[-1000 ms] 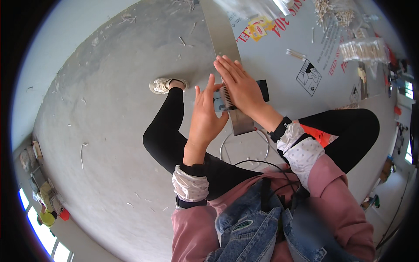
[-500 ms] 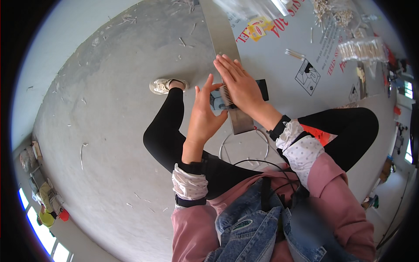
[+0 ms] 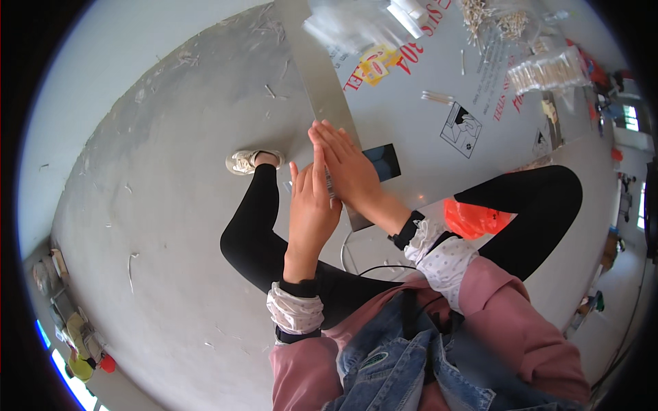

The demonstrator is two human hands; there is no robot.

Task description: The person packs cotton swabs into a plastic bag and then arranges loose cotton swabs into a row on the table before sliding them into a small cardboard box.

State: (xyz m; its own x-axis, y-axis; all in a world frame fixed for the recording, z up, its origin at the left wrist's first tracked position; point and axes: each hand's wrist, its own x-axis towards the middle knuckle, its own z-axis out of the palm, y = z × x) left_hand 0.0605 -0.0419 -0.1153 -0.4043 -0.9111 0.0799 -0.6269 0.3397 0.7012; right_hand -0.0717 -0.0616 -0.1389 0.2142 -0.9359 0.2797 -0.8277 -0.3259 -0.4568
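My left hand (image 3: 312, 216) and my right hand (image 3: 353, 175) press palm to palm at the near corner of the table, fingers straight and pointing away from me. Between them a row of cotton swabs (image 3: 330, 186) is squeezed; only a thin strip of it shows, and the palms hide the rest. A bit of clear wrap (image 3: 287, 185) seems to stick out left of the left hand. Just right of the right hand a dark flat rectangle (image 3: 382, 162) lies on the table edge.
The metal-sheet table (image 3: 411, 137) carries a few loose swabs (image 3: 437, 97), yellow-and-white packets (image 3: 375, 65), clear bags (image 3: 349, 27), a filled swab pack (image 3: 548, 72) and a swab heap (image 3: 510, 24). A red plastic bag (image 3: 473, 218) is by my right leg. Swabs litter the floor.
My hands have closed together; the left hand has turned inward against the right, covering the swabs. The dark rectangle now shows more fully. The whole view has shifted slightly.
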